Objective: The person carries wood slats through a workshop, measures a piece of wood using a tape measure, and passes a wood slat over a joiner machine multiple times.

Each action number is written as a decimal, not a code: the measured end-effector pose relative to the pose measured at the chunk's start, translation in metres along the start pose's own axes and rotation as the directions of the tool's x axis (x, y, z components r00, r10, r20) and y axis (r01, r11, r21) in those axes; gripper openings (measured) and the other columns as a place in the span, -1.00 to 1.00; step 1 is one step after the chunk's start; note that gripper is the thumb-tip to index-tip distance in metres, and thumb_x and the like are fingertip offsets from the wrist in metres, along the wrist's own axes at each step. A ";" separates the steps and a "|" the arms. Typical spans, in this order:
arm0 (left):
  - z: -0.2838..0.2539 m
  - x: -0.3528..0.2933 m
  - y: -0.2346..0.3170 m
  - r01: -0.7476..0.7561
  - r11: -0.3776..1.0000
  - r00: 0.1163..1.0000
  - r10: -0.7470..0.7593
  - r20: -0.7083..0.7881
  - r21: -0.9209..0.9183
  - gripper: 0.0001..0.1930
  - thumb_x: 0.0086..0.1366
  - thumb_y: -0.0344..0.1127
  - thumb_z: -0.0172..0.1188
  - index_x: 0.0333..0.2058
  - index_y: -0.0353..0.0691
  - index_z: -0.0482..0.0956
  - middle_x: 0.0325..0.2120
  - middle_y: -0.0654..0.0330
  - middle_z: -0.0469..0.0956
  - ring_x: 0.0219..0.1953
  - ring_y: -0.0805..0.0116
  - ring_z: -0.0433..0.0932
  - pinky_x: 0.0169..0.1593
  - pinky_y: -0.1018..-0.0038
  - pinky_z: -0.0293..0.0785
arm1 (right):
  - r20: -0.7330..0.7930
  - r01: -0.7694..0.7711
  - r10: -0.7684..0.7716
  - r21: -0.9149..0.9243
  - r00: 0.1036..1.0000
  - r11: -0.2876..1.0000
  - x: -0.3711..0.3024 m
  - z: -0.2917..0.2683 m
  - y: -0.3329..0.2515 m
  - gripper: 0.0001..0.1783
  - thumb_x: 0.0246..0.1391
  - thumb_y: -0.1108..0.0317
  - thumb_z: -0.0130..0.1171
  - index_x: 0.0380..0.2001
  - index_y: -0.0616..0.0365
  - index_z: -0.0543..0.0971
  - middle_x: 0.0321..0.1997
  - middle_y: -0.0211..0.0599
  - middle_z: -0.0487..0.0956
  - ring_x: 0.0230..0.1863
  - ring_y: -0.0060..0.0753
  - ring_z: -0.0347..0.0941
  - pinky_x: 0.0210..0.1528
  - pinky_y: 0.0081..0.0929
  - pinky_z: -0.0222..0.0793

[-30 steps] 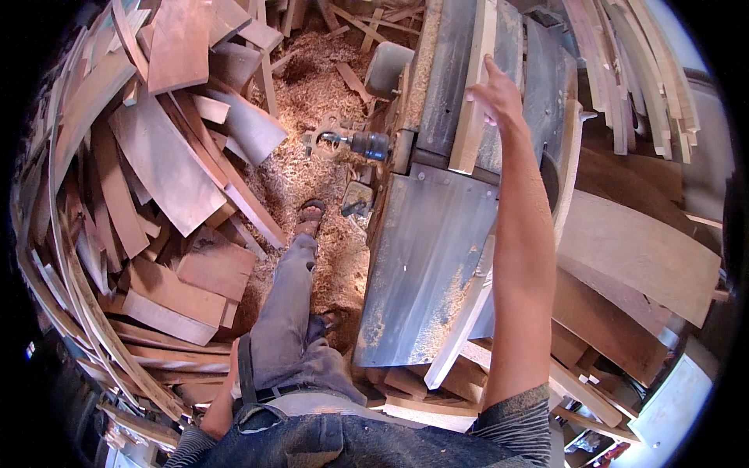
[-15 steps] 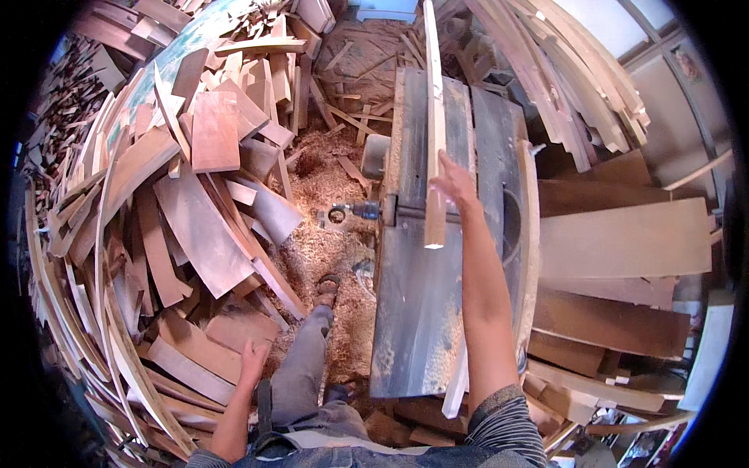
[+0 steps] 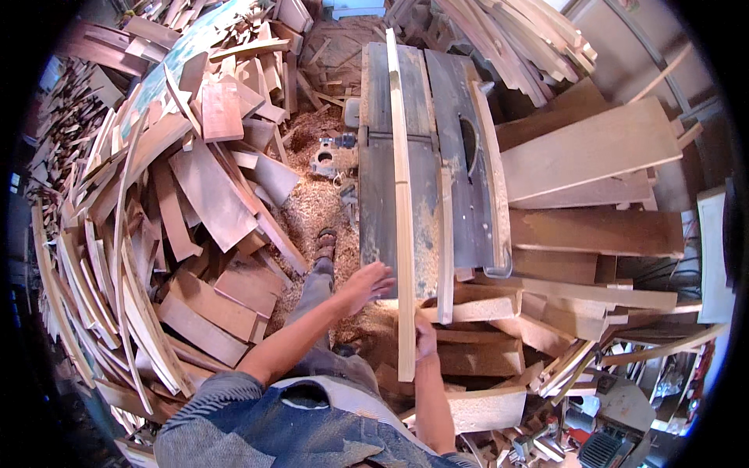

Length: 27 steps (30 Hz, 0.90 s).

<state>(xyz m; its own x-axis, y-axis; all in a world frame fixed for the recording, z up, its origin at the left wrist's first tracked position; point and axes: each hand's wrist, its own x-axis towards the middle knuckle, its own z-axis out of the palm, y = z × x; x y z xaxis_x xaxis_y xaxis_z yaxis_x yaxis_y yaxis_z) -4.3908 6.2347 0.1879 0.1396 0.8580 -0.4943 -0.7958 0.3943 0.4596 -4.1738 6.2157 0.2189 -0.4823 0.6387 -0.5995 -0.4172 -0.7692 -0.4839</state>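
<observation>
A long pale wooden strip [image 3: 403,210] runs lengthwise over the grey metal table [image 3: 381,195] of a woodworking machine, which looks like a jointer. Its near end reaches past the table's front edge, toward my body. My right hand [image 3: 425,337] is closed around the strip close to that end, the fingers partly hidden behind the wood. Just left of the strip, my left hand [image 3: 367,286] hovers over the table's near edge with its fingers stretched out, holding nothing. A second narrow pale strip [image 3: 445,249] lies to the right along the table.
Piled offcuts and boards [image 3: 207,187] fill the left side. Wide boards [image 3: 593,156] are stacked right of the machine, with long curved pieces [image 3: 507,47] beyond. Shavings [image 3: 304,199] cover the floor around my foot [image 3: 325,243]. Short blocks [image 3: 476,355] lie near my right arm.
My right hand has come back from the far part of the strip to its near end, and the strip has moved toward me. My left hand has risen from my side to the table.
</observation>
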 end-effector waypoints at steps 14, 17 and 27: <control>0.053 -0.063 -0.131 0.083 0.959 0.991 -0.050 -0.125 0.272 -0.62 0.36 -0.21 0.25 0.05 -0.27 0.44 -0.11 0.24 0.54 -0.07 0.41 0.58 -0.04 0.43 0.54 | -0.167 -0.086 0.006 -0.479 0.986 0.874 -0.169 -0.080 0.062 -0.58 0.21 0.18 0.21 0.02 0.23 0.53 -0.22 -0.28 0.63 -0.27 -0.52 0.53 -0.19 -0.51 0.48; 0.072 -0.069 -0.134 0.068 0.942 0.984 -0.008 -0.181 0.328 -0.65 0.34 -0.23 0.27 0.02 -0.22 0.48 -0.21 0.28 0.54 -0.22 0.49 0.53 -0.16 0.44 0.50 | -0.180 -0.052 -0.093 -0.665 0.979 0.745 -0.185 -0.075 0.058 -0.51 0.11 0.15 0.30 0.02 0.23 0.55 -0.20 -0.35 0.60 -0.25 -0.53 0.49 -0.14 -0.49 0.43; 0.073 -0.062 -0.130 0.130 0.959 0.978 -0.082 -0.191 0.252 -0.66 0.39 -0.15 0.21 0.04 -0.14 0.47 -0.26 0.31 0.53 -0.26 0.46 0.53 -0.24 0.48 0.47 | -0.154 0.023 -0.244 -0.801 0.957 0.598 -0.193 -0.058 0.044 -0.54 0.23 0.08 0.15 -0.03 0.27 0.56 -0.29 -0.28 0.59 -0.21 -0.51 0.43 -0.10 -0.47 0.38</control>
<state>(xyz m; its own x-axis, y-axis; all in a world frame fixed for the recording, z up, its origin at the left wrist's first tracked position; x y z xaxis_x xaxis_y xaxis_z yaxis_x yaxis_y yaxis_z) -4.2533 6.1538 0.2127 0.0894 0.7436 -0.6626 -0.5963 0.5728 0.5624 -4.0548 6.0578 0.2764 -0.2411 0.7966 -0.5544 0.3562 -0.4588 -0.8140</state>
